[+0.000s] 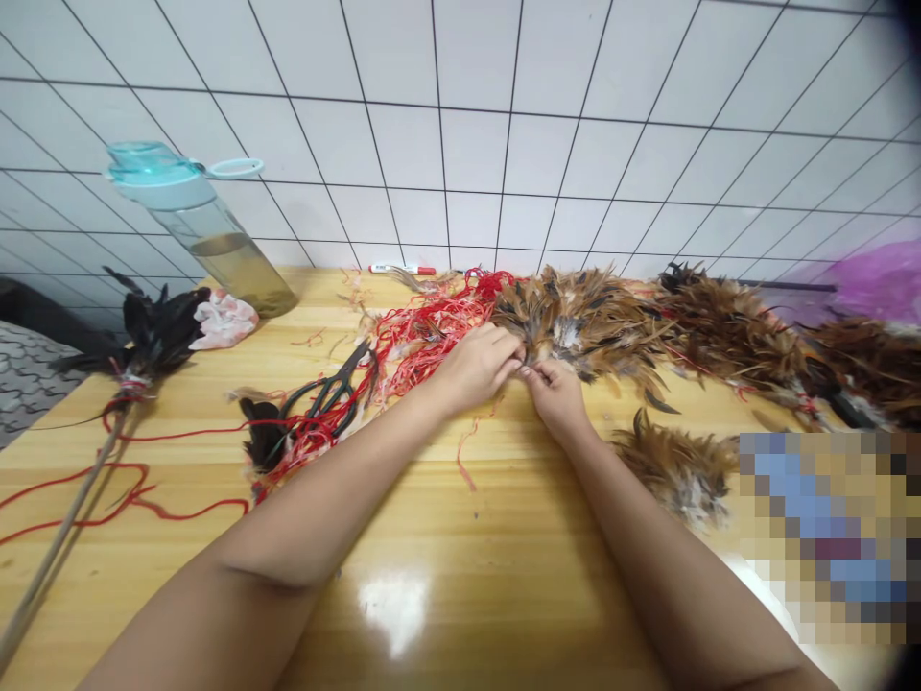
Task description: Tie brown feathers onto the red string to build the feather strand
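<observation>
Bright, even overhead light; white glare on the glossy table (403,605); bowed wide-angle edges, dark right corners.

A wall (460,115) of white square tiles with dark grout lines rises right behind a glossy, honey-coloured wooden table (432,576). A bright patch of light (392,600) reflects off its varnished top. At far left, beside the table, sits a grey patterned cushion (25,369).

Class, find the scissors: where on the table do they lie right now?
In the head view, the scissors lie on the wooden table, left of the left hand, among the red string.
</observation>
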A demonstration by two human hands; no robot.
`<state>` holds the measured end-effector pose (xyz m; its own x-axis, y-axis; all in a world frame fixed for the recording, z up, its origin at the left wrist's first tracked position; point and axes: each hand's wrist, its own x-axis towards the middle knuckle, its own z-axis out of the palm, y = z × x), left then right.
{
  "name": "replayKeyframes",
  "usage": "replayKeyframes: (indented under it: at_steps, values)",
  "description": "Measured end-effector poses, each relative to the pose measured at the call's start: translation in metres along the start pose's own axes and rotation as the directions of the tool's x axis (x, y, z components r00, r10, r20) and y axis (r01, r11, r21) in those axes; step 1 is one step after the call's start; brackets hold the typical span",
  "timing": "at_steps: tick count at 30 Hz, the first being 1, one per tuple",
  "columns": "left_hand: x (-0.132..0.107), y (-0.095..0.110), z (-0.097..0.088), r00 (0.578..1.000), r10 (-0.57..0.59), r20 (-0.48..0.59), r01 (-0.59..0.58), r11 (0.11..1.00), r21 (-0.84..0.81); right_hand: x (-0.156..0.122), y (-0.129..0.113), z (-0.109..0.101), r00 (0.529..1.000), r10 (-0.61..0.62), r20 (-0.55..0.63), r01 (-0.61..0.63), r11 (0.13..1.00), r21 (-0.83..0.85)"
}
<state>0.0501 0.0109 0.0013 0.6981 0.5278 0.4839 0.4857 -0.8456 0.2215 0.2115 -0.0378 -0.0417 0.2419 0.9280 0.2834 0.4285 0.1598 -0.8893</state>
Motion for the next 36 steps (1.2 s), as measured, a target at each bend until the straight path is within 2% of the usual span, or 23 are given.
replayKeyframes:
  at_steps: [2,4,6,9,13,18,22,27,31,36]
  values:
    - [0.0,-0.003,-0.001,0.99,-0.053,-0.128,0.046,0.998,-0.052,0.002,0.0,-0.003,0.997,0.078,-0.023,-0.075,0.988,0.134]
    - [-0.001,-0.006,-0.001,0.972,-0.113,-0.204,0.104,0.993,-0.057,0.004,0.0,-0.006,0.987,0.155,-0.052,-0.136,0.956,0.258]
    - [-0.003,-0.009,0.003,0.969,-0.137,-0.204,0.133,0.99,-0.035,0.007,0.0,-0.008,0.976,0.199,-0.092,-0.159,0.931,0.328]
    - [-0.004,-0.01,0.013,0.986,-0.093,-0.137,0.097,0.995,0.022,0.009,0.0,-0.01,0.969,0.208,-0.131,-0.151,0.924,0.351]
    - [0.002,-0.012,0.03,0.998,-0.019,-0.052,0.026,0.991,0.13,0.007,0.004,-0.008,0.981,0.152,-0.123,-0.115,0.956,0.268]
    - [0.007,-0.019,0.04,0.998,-0.051,-0.025,0.054,0.984,0.169,0.004,0.008,-0.008,0.991,0.048,-0.122,-0.044,0.998,0.039]
    - [0.004,-0.02,0.034,0.994,-0.086,-0.074,0.097,0.982,0.16,0.002,0.005,-0.01,0.991,0.023,-0.133,-0.03,0.998,-0.052]
    - [-0.001,-0.018,0.019,0.99,-0.106,-0.095,0.109,0.994,0.022,0.001,0.001,-0.012,0.986,0.038,-0.159,-0.051,0.996,-0.079]
    - [-0.001,-0.016,0.012,0.993,-0.113,-0.041,0.112,0.993,-0.042,0.002,0.0,-0.011,0.984,0.064,-0.169,-0.077,0.994,-0.072]
    - [-0.001,-0.016,0.014,0.986,-0.15,0.071,0.156,0.983,-0.096,0.002,-0.004,-0.011,0.983,0.058,-0.177,-0.073,0.994,-0.08]
